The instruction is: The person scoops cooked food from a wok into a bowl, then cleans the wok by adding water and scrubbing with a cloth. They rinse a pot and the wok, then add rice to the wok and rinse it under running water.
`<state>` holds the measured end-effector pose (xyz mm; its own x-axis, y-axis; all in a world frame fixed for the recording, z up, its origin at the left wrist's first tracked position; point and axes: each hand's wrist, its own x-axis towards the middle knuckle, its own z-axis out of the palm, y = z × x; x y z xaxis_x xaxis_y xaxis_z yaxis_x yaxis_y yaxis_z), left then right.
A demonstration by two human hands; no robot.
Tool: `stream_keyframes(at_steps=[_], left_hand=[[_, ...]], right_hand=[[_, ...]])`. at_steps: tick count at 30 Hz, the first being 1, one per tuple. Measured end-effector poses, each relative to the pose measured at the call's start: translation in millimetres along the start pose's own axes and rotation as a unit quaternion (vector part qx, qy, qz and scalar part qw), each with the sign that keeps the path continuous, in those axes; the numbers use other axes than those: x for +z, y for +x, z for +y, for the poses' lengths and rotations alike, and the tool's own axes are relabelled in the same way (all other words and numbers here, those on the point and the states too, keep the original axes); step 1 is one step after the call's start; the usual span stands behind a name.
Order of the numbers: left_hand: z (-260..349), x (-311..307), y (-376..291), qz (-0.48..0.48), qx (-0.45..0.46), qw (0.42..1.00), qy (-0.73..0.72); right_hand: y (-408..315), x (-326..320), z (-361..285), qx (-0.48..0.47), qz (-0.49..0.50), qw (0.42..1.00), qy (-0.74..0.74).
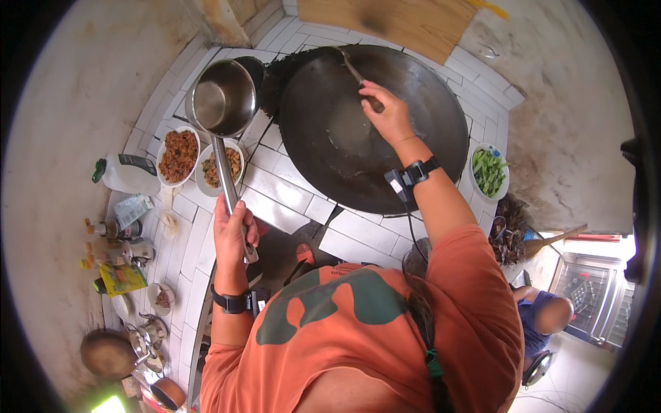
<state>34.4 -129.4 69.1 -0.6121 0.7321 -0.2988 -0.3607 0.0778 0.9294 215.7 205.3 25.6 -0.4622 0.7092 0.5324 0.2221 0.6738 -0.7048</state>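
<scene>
My left hand (236, 227) is closed round the long metal handle of a steel saucepan (222, 98), held left of the wok above the tiled counter. The inside of the pan shows shiny metal. My right hand (386, 111) grips the wooden handle of a long utensil (351, 67), whose far end rests at the back rim of a large dark wok (310, 129); the shape of that end is unclear. A little cloudy liquid (348, 126) lies at the wok's bottom. Two white bowls, one of reddish-brown food (178, 156) and one of mixed cooked food (236, 164), stand beneath and beside the saucepan.
Right of the wok stands a bowl of chopped greens (488, 171). A plastic jug (129, 173), bottles, a yellow packet (123, 279) and a small bowl of meat (161, 299) line the left counter. A wooden board (392, 26) is behind the wok. Another person (534, 320) is at the lower right.
</scene>
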Motion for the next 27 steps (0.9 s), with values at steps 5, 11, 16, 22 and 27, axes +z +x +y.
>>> stream_keyframes(at_steps=[5, 11, 16, 22, 27], left_hand=[[8.8, 16.4, 7.5, -0.027, -0.016, 0.999, 0.015], [2.6, 47.0, 47.4, -0.11, -0.023, 0.992, 0.06], [-14.5, 77.7, 79.1, -0.189, -0.076, 0.976, 0.081], [-36.5, 101.9, 101.4, -0.22, -0.142, 0.964, 0.055], [-42.6, 104.4, 105.4, -0.194, -0.143, 0.968, 0.07]], right_hand=[[-53.4, -46.0, -28.6, -0.05, -0.225, 0.973, 0.029], [-90.0, -148.7, -48.2, 0.108, -0.312, 0.944, 0.023], [-79.3, -206.8, -50.7, 0.362, 0.018, 0.93, 0.066], [-113.2, -189.9, -14.2, 0.435, 0.052, 0.895, 0.083], [-157.5, -82.5, 29.3, 0.501, 0.23, 0.774, 0.312]])
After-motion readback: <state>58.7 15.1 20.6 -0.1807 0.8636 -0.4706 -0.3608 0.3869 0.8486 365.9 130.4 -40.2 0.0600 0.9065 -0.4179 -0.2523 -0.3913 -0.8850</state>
